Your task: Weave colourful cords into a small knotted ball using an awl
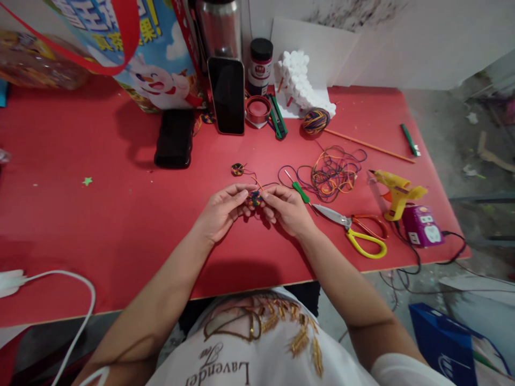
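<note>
Between my hands, over the red table, is a small multicoloured yarn piece (255,198). My left hand (226,210) pinches its left side, and my right hand (286,208) grips its right side with thumb and fingers. An orange strand sticks up from the piece. Just beyond lies a second small round yarn piece (237,169). From near my right hand, yarn runs to a loose tangle (336,174) on the right. A green-handled hook (300,192) rests close to my right fingers, beside large scissors (333,216) with red and yellow handles.
On the red table (100,230), a yellow glue gun (396,193) and purple power socket (424,226) sit at the right. Behind are a yarn ball (316,121), a green cutter (277,118), two phones, a jar (260,67) and a bag (161,59). A white cable (90,292) curves at the left.
</note>
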### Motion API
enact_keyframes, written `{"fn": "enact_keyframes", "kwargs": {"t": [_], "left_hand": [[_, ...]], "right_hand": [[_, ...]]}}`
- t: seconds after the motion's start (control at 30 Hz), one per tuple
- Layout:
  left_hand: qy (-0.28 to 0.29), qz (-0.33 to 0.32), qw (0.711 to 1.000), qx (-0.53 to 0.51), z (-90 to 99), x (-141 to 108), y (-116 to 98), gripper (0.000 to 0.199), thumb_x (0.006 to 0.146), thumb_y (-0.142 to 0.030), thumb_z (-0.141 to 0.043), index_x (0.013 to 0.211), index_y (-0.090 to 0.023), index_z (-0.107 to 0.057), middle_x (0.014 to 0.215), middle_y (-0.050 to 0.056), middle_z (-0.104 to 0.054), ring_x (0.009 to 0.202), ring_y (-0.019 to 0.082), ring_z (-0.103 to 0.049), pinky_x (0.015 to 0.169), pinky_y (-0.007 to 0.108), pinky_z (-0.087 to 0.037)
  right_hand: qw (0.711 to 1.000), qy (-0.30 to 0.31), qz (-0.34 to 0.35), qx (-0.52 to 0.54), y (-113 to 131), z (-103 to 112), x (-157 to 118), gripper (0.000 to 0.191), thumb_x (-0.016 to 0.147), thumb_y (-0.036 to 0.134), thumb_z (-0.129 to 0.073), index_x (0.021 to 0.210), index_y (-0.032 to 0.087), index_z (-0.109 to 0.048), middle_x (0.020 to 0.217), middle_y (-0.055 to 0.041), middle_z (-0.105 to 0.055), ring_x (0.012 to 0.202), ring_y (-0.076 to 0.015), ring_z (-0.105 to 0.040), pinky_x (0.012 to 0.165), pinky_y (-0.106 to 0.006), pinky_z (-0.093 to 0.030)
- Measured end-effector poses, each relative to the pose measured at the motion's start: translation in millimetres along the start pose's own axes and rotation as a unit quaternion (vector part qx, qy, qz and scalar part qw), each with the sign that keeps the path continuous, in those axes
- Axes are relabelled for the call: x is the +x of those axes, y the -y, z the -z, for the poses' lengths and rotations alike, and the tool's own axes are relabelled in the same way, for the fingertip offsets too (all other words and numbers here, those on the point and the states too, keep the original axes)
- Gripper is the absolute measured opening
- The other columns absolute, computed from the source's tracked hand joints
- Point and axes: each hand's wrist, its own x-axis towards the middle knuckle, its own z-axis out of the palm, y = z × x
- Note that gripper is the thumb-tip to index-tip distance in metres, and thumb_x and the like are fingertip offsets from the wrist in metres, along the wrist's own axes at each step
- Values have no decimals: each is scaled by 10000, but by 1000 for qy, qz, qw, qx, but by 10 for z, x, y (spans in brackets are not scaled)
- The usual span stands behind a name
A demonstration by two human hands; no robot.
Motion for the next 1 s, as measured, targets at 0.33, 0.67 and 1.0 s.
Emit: {"fn": "enact_keyframes", "kwargs": {"t": [0.33,0.67,1.0], "left_hand": [[-47,-29,996,69,-36,-10,68,341,713,-275,-960,980,-132,-803,783,63,-788,663,164,-728,639,290,-599],[-38,22,999,-6,-39,-11,32,422,647,-254,-999,951,-152,-726,811,57,-814,676,176,-778,619,263,-637],[-18,32,999,1,-72,-37,-1,363,749,-359,-968,917,-128,-744,787,54,-791,628,154,-758,626,255,-649]], "right_hand": [[999,-12,49,-7,-6,34,-1,244,833,371,-856,927,181,-735,564,73,-610,454,-91,-511,446,-231,-474],[999,-21,15,-36,30,-16,-4,396,810,469,-912,971,184,-688,686,56,-668,437,-40,-423,390,-195,-292],[996,15,26,-79,8,-4,-14,429,783,518,-927,860,193,-659,667,37,-621,551,-77,-494,489,-212,-351]]}}
